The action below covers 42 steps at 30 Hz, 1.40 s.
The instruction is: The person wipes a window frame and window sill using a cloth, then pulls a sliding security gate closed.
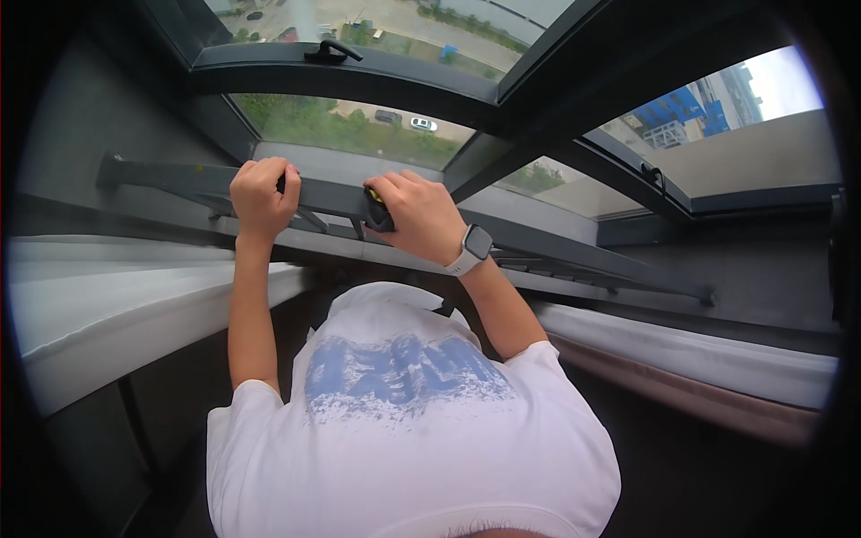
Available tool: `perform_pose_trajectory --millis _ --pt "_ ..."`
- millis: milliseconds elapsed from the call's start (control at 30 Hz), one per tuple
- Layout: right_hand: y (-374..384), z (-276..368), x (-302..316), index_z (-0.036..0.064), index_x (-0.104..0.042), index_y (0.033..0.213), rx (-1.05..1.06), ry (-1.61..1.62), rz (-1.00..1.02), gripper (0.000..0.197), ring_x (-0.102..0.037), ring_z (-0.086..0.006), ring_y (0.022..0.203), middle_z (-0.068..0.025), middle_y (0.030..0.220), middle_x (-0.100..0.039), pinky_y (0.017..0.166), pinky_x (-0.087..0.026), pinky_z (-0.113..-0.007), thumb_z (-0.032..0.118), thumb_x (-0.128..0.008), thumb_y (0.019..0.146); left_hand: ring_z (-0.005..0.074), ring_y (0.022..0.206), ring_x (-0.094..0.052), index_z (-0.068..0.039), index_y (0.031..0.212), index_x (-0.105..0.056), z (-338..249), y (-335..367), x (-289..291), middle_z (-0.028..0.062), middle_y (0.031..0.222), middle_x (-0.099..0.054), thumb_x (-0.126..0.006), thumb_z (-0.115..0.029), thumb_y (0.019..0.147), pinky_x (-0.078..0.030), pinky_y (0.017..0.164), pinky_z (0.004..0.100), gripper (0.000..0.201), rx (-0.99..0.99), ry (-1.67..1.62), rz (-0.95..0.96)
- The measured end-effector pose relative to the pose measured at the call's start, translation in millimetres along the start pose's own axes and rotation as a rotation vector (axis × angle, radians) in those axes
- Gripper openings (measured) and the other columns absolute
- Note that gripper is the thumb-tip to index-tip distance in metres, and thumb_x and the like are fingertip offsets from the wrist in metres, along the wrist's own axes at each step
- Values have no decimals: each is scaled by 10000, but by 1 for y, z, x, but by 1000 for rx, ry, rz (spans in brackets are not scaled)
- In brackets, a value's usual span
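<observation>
My left hand [262, 195] is closed in a fist above the dark grey rail [327, 195], and a small dark bit shows beside its thumb. What that bit belongs to is mostly hidden by the fingers. To its right, my right hand [417, 213] curls over a dark grey, rounded object with a yellow patch [378, 213], held at the rail. Fingers cover much of this object, so its exact kind is unclear. A watch with a light band [473, 248] sits on my right wrist.
Beyond the rail stand dark-framed windows, with a black handle [332, 53] on one and another handle [656, 177] at the right. Pale fabric [126, 296] spreads at the left; white and brownish fabric [691, 359] lies at the right. Cars and greenery show far below outside.
</observation>
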State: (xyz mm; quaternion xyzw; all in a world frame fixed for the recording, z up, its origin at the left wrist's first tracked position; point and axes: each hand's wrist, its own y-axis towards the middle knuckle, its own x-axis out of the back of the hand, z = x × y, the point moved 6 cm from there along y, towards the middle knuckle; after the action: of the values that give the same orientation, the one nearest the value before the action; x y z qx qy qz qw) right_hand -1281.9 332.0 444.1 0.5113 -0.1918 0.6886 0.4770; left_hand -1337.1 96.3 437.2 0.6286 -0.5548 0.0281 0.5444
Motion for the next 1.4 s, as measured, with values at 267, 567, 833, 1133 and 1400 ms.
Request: perform_pose_trajectory --millis 267,567,833,1133,1400 --pt "-138 -91 101 131 -761 1215 -342 9 97 537 -754 -344 1041 -91 1136 -786 897 -609 -420 246 -986 741 304 590 -590 -79 725 -656 5 2 -1 77 668 -635 -671 -138 859 -470 610 399 147 -77 5 -62" --pt "-17 -10 12 104 -763 1193 -195 -17 9 528 -742 -308 1000 -73 1064 -788 856 -612 -423 265 -982 740 278 563 -579 -98 720 -652 3 -1 -4 59 643 -611 -678 -169 812 -470 598 382 119 -67 29 -67" --pt "55 38 -35 77 -713 1047 -128 -74 -53 378 -720 -307 973 -67 973 -735 824 -607 -439 251 -926 787 298 628 -649 -87 779 -721 6 4 -2 74 713 -687 -666 -124 838 -512 640 386 89 -95 -13 -7" --pt "-140 -86 96 93 -727 1045 -384 -169 32 499 -720 -342 938 -82 968 -729 803 -581 -448 336 -1003 708 293 624 -643 -86 766 -710 6 0 0 70 709 -684 -660 -118 829 -503 637 381 87 -60 -2 5" --pt "-165 -99 112 82 -750 1183 -366 -164 -35 578 -728 -358 990 -111 1061 -770 896 -591 -434 290 -1007 708 282 586 -606 -96 736 -675 5 -1 -5 62 674 -651 -661 -152 790 -478 609 381 78 -70 35 -19"
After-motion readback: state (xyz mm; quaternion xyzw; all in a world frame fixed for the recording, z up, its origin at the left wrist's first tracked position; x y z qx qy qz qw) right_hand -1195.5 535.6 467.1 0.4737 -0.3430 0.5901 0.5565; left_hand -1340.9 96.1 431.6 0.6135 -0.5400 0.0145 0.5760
